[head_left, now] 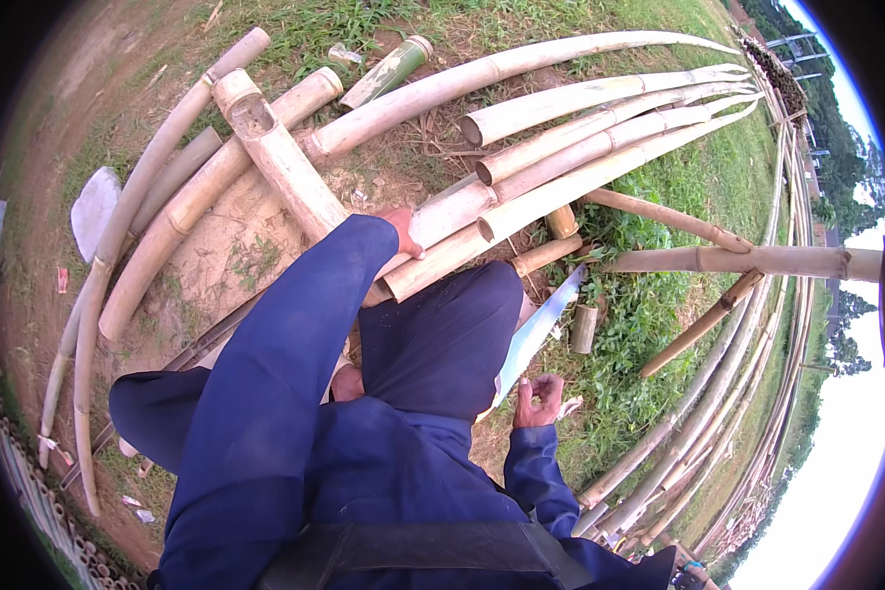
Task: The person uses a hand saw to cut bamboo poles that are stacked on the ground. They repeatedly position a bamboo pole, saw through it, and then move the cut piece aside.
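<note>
My left hand (403, 232) is pressed over the near end of a pale bamboo pole (452, 214), its thumb along the top and its other fingers mostly hidden by my sleeve. Beside that pole lies another cut pole (438, 265), close above my bent knee. My right hand (538, 400) is off to the right of my leg, half curled, thumb and fingers apart with nothing visible between them. Just left of it a saw blade (539, 339), bluish and shiny, slants up past my knee. Its lower end is hidden, and I cannot see a handle.
A thick bamboo piece (283, 157) with a notched end rests across other poles. Long bamboo poles (560, 103) stretch away to the far right. A post-like pole (787, 262) juts in at right. Short offcuts (584, 329) and a green piece (391, 71) lie on the grass.
</note>
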`<state>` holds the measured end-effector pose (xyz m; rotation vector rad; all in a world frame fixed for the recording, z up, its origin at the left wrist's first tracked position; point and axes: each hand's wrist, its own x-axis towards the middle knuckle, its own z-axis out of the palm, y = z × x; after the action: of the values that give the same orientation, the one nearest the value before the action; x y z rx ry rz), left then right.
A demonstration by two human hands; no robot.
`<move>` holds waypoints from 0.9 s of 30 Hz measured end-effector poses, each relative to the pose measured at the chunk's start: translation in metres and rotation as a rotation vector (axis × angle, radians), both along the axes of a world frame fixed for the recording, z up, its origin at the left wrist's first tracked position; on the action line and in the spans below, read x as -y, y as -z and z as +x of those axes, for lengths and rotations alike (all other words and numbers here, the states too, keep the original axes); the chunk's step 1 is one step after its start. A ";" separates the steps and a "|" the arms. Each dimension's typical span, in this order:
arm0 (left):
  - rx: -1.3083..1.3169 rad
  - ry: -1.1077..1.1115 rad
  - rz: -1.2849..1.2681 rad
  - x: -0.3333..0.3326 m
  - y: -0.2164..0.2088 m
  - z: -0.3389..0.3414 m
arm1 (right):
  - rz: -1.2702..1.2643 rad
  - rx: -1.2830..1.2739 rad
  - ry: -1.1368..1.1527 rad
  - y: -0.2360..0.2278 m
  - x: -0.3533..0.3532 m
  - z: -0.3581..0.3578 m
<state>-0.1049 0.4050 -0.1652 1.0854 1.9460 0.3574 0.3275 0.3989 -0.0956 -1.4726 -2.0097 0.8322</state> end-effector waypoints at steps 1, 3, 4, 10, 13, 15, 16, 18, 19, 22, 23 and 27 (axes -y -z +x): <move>-0.014 0.010 0.015 0.003 0.003 -0.002 | -0.019 -0.007 -0.021 -0.002 -0.001 -0.004; -0.031 -0.004 0.061 0.007 -0.004 0.003 | 0.011 -0.012 -0.063 -0.018 0.002 -0.015; -0.040 -0.012 0.084 0.011 -0.008 0.006 | 0.026 -0.014 -0.085 -0.023 0.002 -0.018; -0.067 0.025 0.044 0.064 -0.040 0.004 | 0.085 -0.110 -0.239 -0.051 -0.005 -0.067; -0.104 0.007 0.050 0.100 -0.049 0.006 | 0.008 -0.245 -0.403 -0.055 -0.010 -0.124; -0.149 0.000 0.047 0.122 -0.052 0.007 | -0.419 -0.415 -0.324 -0.039 -0.007 -0.164; -0.181 -0.004 0.054 0.133 -0.051 0.007 | -0.677 -0.544 -0.313 -0.038 -0.006 -0.186; -0.223 0.004 0.086 0.148 -0.052 0.010 | -0.975 -0.574 -0.153 -0.014 0.000 -0.218; -0.233 0.005 0.104 0.157 -0.057 0.013 | -1.091 -0.608 -0.054 -0.006 0.004 -0.231; -0.270 -0.004 0.138 0.189 -0.070 0.019 | -0.902 -0.510 0.054 0.001 0.013 -0.249; -0.298 -0.010 0.160 0.200 -0.072 0.021 | -0.708 -0.463 0.028 0.003 0.014 -0.244; -0.315 -0.057 0.149 0.245 -0.081 0.019 | -0.282 -0.380 -0.119 -0.009 0.000 -0.212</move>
<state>-0.0860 0.1604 -0.0839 1.2446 2.2607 0.3860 0.1156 0.3986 -0.0867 -1.2263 -1.7567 1.3796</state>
